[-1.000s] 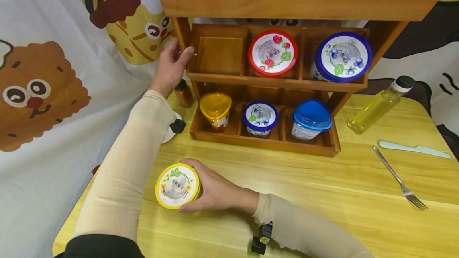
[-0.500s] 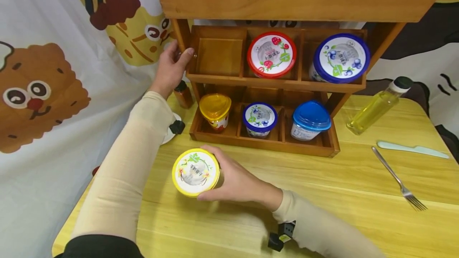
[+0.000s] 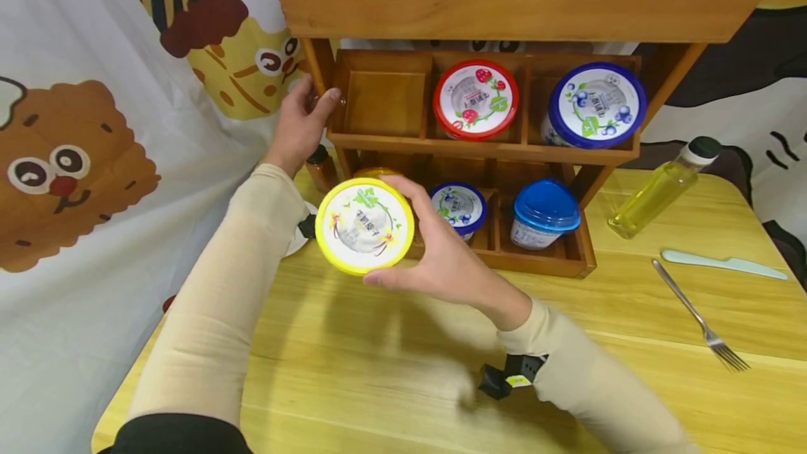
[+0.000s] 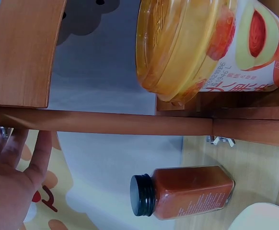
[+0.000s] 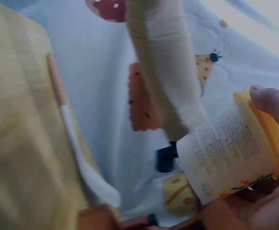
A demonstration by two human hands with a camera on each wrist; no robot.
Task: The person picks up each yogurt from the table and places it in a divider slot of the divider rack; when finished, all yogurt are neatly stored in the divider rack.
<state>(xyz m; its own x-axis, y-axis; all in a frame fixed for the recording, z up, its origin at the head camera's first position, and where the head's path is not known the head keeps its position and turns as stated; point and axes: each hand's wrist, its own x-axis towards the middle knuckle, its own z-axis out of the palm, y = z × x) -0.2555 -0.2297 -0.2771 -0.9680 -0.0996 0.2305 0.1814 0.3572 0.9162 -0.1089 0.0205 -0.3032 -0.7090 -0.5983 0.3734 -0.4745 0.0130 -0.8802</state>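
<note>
My right hand (image 3: 450, 258) grips a pudding-type tub (image 3: 364, 226) with a yellow rim and a white printed lid. It is held above the table, in front of the rack's bottom tier; the right wrist view shows the tub's white side (image 5: 221, 148), tilted. My left hand (image 3: 299, 121) holds the left upright of the wooden rack (image 3: 504, 9), thumb in front and fingers behind. On the middle tier, the left compartment is bare, beside a red-lidded tub (image 3: 476, 99) and a blue-lidded tub (image 3: 597, 105).
Below stand a small blue-lidded tub (image 3: 459, 205), a blue-domed cup (image 3: 546, 212) and an amber-lidded cup (image 4: 178, 48), mostly hidden in the head view. Nearby are a red-brown bottle (image 4: 192, 191), an oil bottle (image 3: 662, 188), a knife (image 3: 721, 263), a fork (image 3: 700, 314) and a white-headed utensil (image 5: 91, 177).
My right hand has raised the yellow-lidded tub and brought it forward and to the right, toward the rack; it now covers most of the amber-lidded cup. My left hand stays on the upright.
</note>
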